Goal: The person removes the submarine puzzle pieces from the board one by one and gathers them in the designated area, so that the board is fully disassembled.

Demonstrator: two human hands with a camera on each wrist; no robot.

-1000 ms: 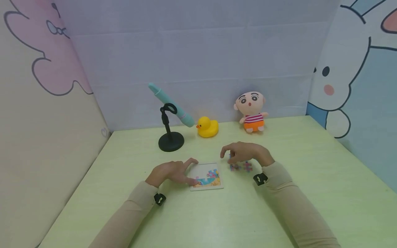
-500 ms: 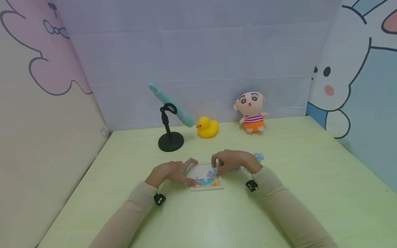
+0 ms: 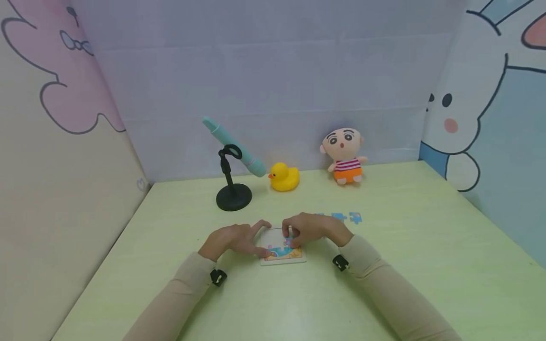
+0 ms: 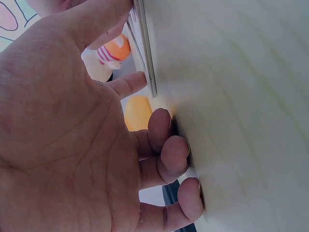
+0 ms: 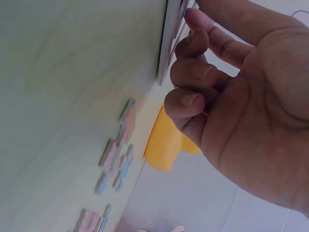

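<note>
Green table (image 3: 405, 265) | 1 puzzle board (image 3: 283, 253) | left hand (image 3: 232, 239) flat, steadying | right hand (image 3: 311, 229) pinching piece (image 3: 289, 240)

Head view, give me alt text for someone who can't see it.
Two hands work a small jigsaw puzzle board on a green table: the left hand steadies its left edge, the right hand fingers it from above. Loose puzzle pieces lie to the right.

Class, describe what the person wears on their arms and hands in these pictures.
Both arms wear long, close-fitting beige sleeves down to the wrists. A small black device is strapped at each wrist, on the left sleeve and the right sleeve. The left hand and right hand are bare: no gloves or rings show.
</note>
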